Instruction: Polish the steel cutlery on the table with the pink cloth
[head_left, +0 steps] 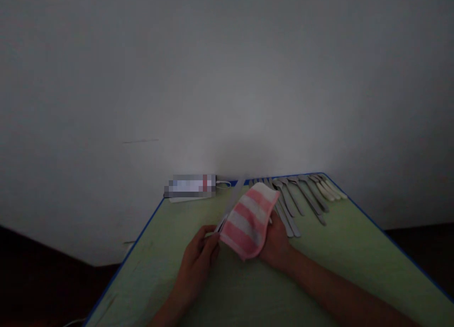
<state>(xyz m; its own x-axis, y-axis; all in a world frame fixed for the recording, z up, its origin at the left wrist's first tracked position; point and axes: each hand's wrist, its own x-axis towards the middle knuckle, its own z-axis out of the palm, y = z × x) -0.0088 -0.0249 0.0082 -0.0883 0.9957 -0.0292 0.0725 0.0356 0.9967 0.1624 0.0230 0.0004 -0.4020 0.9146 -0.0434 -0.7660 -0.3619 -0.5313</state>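
Observation:
A long pale blade, which looks like a knife (234, 195), slants up and away from my left hand (200, 253). My left fingers and thumb are closed around its near end, beside the edge of a cloth. That pink-and-white striped cloth (250, 218) is spread over my right hand (276, 244), which grips it from the right side. Most of my right fingers are hidden behind the fabric. Just beyond the cloth lie several forks (289, 223) and spoons (289, 204) in a row, their near handles pointing toward me.
Light-handled cutlery (328, 190) lies at the far right of the green table (170, 289), which has a blue edge. A phone-like device (189, 186) with a white cable (224, 184) stands at the back left. A plain wall (227, 81) rises directly behind the table.

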